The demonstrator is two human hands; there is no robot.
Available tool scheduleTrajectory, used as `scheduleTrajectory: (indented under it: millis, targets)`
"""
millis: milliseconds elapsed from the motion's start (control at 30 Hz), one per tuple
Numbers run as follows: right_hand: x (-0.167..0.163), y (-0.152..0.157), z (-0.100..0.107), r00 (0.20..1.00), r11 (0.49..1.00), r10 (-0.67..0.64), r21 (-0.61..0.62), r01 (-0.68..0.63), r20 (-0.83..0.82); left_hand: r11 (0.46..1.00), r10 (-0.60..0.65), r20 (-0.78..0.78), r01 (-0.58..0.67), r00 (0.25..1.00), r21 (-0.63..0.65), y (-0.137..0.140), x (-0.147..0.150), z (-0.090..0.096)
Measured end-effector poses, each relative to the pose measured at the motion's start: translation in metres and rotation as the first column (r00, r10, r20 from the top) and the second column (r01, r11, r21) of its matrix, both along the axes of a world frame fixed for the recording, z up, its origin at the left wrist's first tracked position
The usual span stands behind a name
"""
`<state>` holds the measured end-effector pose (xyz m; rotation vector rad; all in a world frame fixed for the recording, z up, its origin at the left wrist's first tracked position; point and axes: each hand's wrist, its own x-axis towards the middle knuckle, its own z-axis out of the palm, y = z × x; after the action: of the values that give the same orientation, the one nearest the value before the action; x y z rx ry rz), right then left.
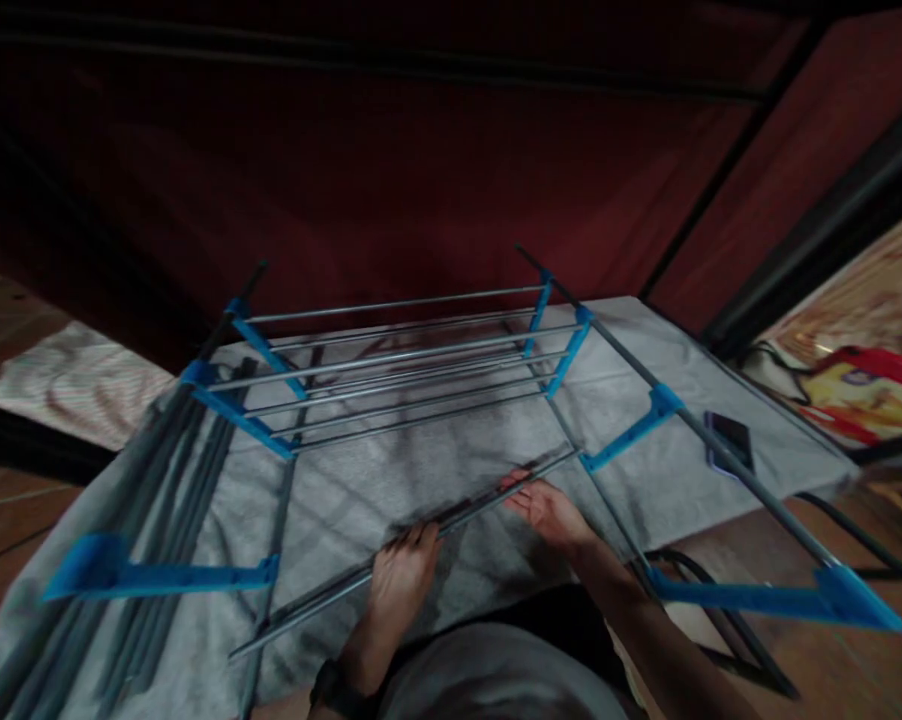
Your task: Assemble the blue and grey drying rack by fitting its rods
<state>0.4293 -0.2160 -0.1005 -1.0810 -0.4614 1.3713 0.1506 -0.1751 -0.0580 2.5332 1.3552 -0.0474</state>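
A blue-and-grey drying rack frame (421, 355) stands on a pale cloth, its thin metal rods held between blue plastic brackets. My left hand (404, 575) wraps around a pair of thin metal rods (473, 512) that slant across the front of the frame. Farther along the same rods, my right hand (547, 512) touches them with its fingers stretched out. The rods' right end meets the blue bracket (631, 435) on the right side pole. Their left end lies over a grey tube near the left front bracket (173, 578).
Several loose grey tubes (170, 530) lie along the left edge of the cloth (361, 490). A phone (728, 443) rests on the right, behind the right side pole. A dark red panel (391, 190) rises at the back. A red and yellow package (863, 390) is at the far right.
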Motion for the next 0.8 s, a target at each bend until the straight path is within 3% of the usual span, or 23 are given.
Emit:
scheduleTrajectory:
  millis: [133, 300, 467, 600, 800]
  targets:
    - [-0.005, 0.001, -0.001, 0.987, 0.993, -0.117, -0.034, 0.114, -0.113, 0.994, -0.069, 0.037, 0.065, 0.997, 0.089, 0.013, -0.01, -0.017]
    - [-0.005, -0.004, -0.005, 0.97, 0.989, -0.14, -0.081, 0.126, -0.198, 0.976, -0.102, 0.058, 0.088, 0.993, 0.199, 0.021, -0.027, -0.033]
    - [0.006, -0.012, -0.002, 0.963, 0.984, -0.154, -0.121, 0.13, -0.222, 0.903, -0.205, 0.176, 0.116, 0.963, 0.414, 0.019, -0.044, -0.051]
    - [0.007, -0.019, -0.002, 0.963, 0.981, -0.16, -0.147, 0.129, -0.217, 0.837, -0.304, 0.245, 0.135, 0.921, 0.531, 0.016, -0.054, -0.057]
    - [0.003, -0.022, -0.006, 0.951, 0.978, -0.181, -0.143, 0.149, -0.251, 0.816, -0.334, 0.255, 0.143, 0.907, 0.56, 0.015, -0.058, -0.057]
